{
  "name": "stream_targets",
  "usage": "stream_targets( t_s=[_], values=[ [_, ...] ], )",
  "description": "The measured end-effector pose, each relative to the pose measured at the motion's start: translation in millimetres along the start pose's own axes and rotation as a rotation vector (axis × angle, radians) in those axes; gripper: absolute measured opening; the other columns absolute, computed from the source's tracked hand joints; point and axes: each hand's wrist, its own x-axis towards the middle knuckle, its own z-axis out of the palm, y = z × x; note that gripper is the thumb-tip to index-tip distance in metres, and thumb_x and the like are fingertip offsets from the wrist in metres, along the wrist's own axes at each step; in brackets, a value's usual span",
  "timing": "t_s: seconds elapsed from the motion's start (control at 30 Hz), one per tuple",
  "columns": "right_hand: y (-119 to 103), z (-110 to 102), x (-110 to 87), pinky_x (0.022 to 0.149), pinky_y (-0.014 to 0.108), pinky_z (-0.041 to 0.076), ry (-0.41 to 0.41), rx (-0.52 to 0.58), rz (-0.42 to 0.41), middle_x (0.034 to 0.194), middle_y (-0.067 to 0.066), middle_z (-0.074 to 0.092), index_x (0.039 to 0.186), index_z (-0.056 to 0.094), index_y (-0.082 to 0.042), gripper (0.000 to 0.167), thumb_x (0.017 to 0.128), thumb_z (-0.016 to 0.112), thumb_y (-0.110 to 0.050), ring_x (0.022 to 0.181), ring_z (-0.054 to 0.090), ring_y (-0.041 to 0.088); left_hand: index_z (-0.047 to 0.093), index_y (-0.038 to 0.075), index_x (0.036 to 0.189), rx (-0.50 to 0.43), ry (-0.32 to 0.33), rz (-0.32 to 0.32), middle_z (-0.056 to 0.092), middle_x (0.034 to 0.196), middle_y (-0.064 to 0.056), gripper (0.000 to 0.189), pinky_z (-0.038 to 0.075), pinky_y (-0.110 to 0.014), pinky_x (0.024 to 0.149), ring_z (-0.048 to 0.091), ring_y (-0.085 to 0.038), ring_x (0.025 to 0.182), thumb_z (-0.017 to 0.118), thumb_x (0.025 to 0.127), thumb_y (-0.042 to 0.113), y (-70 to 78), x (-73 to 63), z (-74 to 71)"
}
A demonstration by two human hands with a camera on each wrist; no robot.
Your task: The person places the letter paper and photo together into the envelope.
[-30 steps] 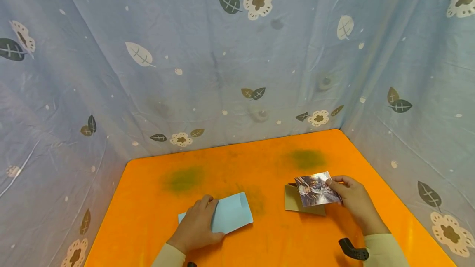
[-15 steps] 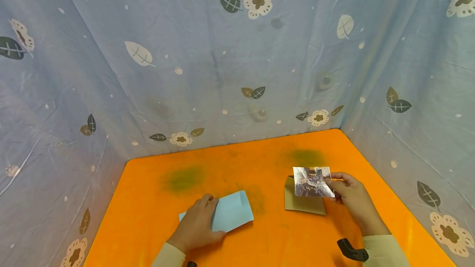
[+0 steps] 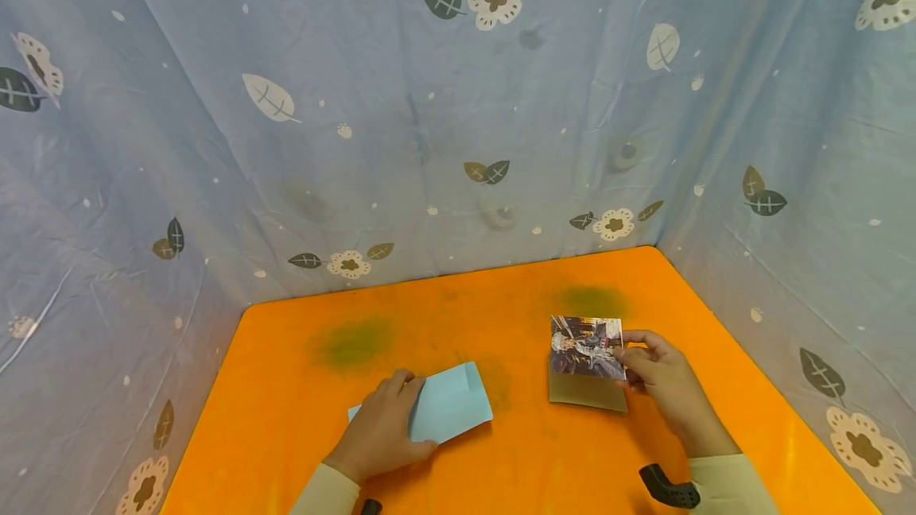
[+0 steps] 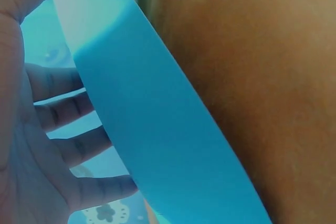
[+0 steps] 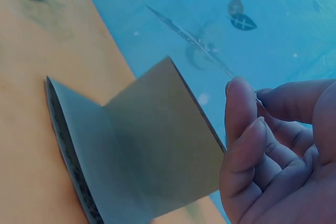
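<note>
In the head view, my left hand (image 3: 382, 424) spans a piece of light blue folded paper (image 3: 451, 405), thumb on the near edge and fingers over the far one. The left wrist view shows this blue paper (image 4: 152, 108) between thumb and fingers. My right hand (image 3: 665, 384) pinches a glossy picture card (image 3: 583, 346) by its right edge. Below and partly behind that card is a brown folded card (image 3: 587, 392) on the table. From the right wrist, the picture card (image 5: 194, 43) appears nearly edge-on, and the brown folded card (image 5: 163, 140) stands with its panels spread.
An orange table (image 3: 458, 316) with greenish smudges lies under both hands. Pale blue curtains (image 3: 401, 118) printed with leaves and flowers enclose its back and sides. A black curved piece (image 3: 667, 486) sits at the right sleeve.
My right hand has moved the picture card slightly left and away from me, turning it level above the brown folded card. The left hand keeps its hold on the blue paper.
</note>
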Motion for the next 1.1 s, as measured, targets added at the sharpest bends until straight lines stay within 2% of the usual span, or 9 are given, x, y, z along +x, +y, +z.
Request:
stream_targets(
  t_s=[0.23, 0.4, 0.53, 0.63, 0.87, 1.1],
  values=[
    [0, 11, -1.9, 0.069, 0.035, 0.058, -0.035, 0.019, 0.003, 0.096, 0.012, 0.067, 0.146, 0.052, 0.004, 0.042, 0.112, 0.064, -0.017, 0.08, 0.071, 0.033, 0.062, 0.002, 0.148, -0.004, -0.002, 0.007, 0.057, 0.142, -0.015, 0.091, 0.057, -0.052, 0.093, 0.062, -0.031, 0.115, 0.09, 0.08, 0.056, 1.3, 1.0, 0.0],
    [3, 20, -5.3, 0.071, 0.036, 0.058, -0.069, 0.035, 0.05, 0.106, 0.014, 0.068, 0.148, 0.051, 0.002, 0.044, 0.112, 0.065, -0.019, 0.085, 0.071, 0.036, 0.062, 0.003, 0.148, -0.012, 0.002, 0.016, 0.057, 0.14, -0.013, 0.09, 0.058, -0.052, 0.091, 0.062, -0.029, 0.113, 0.09, 0.081, 0.056, 2.1, 1.3, -0.3],
    [7, 26, -7.5, 0.073, 0.035, 0.059, -0.076, 0.063, 0.071, 0.103, 0.014, 0.066, 0.148, 0.052, 0.001, 0.044, 0.111, 0.066, -0.018, 0.083, 0.065, 0.029, 0.062, 0.003, 0.147, -0.018, -0.002, 0.023, 0.058, 0.137, -0.012, 0.089, 0.058, -0.05, 0.089, 0.062, -0.027, 0.11, 0.09, 0.081, 0.056, 2.8, 2.1, -0.2],
    [10, 31, -10.3, 0.07, 0.035, 0.058, -0.084, 0.081, 0.071, 0.1, 0.014, 0.066, 0.147, 0.052, 0.003, 0.044, 0.111, 0.066, -0.017, 0.079, 0.067, 0.028, 0.062, 0.004, 0.148, -0.021, -0.007, 0.02, 0.058, 0.138, -0.012, 0.089, 0.059, -0.05, 0.09, 0.063, -0.028, 0.111, 0.09, 0.082, 0.056, 3.0, 2.5, -0.4],
    [14, 39, -14.0, 0.067, 0.034, 0.056, -0.102, 0.088, 0.05, 0.112, 0.015, 0.072, 0.144, 0.053, 0.005, 0.04, 0.11, 0.065, -0.013, 0.076, 0.072, 0.03, 0.062, 0.005, 0.148, -0.031, 0.01, 0.027, 0.058, 0.141, -0.012, 0.088, 0.059, -0.051, 0.091, 0.063, -0.029, 0.114, 0.09, 0.082, 0.056, 3.6, 2.2, -1.4],
    [14, 49, -12.7, 0.067, 0.034, 0.056, -0.121, 0.096, 0.062, 0.104, 0.015, 0.071, 0.143, 0.054, 0.005, 0.039, 0.11, 0.065, -0.01, 0.074, 0.071, 0.03, 0.062, 0.006, 0.149, -0.029, 0.039, 0.064, 0.058, 0.138, -0.008, 0.087, 0.059, -0.047, 0.09, 0.062, -0.025, 0.112, 0.091, 0.082, 0.053, 5.7, 1.5, -0.4]
  ],
)
